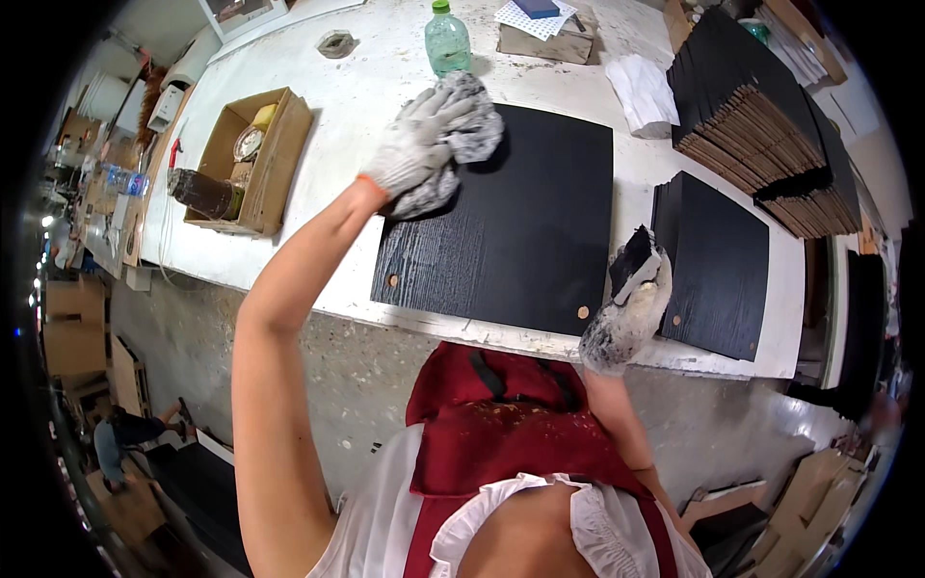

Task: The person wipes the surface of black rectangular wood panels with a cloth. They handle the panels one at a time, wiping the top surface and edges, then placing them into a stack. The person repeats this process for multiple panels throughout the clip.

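Observation:
A black wood-grain board (540, 212) with round light spots near its front corners lies flat on the white table. My left hand (414, 149), in a pale knitted glove, is closed on a grey, smudged rag (474, 125) and presses it on the board's far left part. At the board's right edge is my right hand (624, 323), its glove stained black. Its fingers curl round a dark block-like piece (631, 258) with a pale edge, whose kind I cannot make out. Beside that hand, a stack of smaller black boards (718, 265) rests on the table.
Tall stacks of black panels (756, 125) fill the table's far right. A cardboard box (279, 183) with a dark jar stands at left. Beyond the board are a green bottle (448, 43), a white cloth (641, 94) and a dusty block (549, 40). Another person (125, 438) is at lower left.

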